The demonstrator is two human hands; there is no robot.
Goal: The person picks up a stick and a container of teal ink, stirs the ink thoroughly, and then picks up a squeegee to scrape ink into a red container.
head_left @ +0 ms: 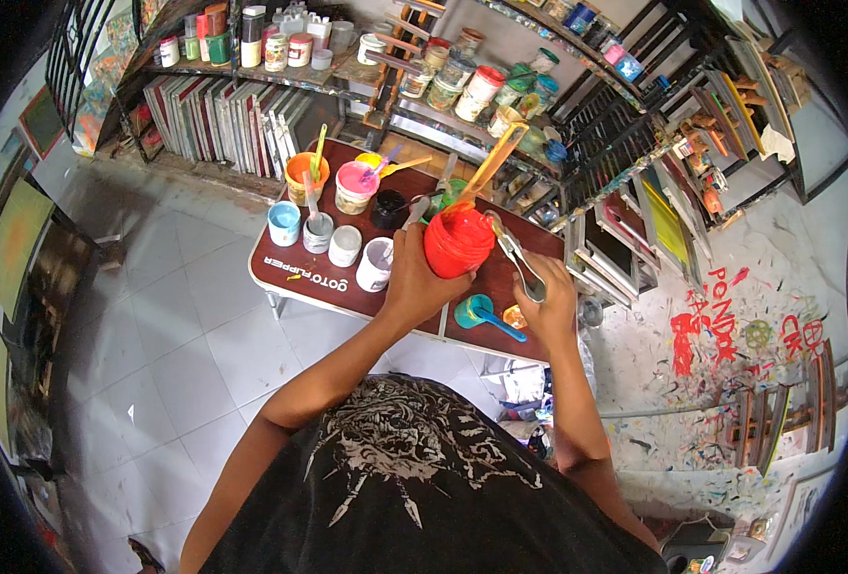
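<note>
My left hand [418, 285] is wrapped round a red paint jar [457, 247], holding it tilted above the brown folding table [290, 265]. A flat wooden stirring stick [494, 165] stands up out of the jar, its lower end coated in red. In my right hand [550, 298] is a pair of metal pliers [519, 256], their head at the jar's right rim; whether the jaws grip it I cannot tell. Just below the jar, a teal cup [467, 312] with a blue spoon [498, 323] sits near the table's front edge.
Several paint pots stand left of the jar, among them an orange tub [299, 191], a pink tub [353, 199], a light-blue pot [284, 230] and a black pot [388, 207]. Behind are shelves of jars [479, 94] and a row of frames [218, 120]. More frames [625, 234] lean at right.
</note>
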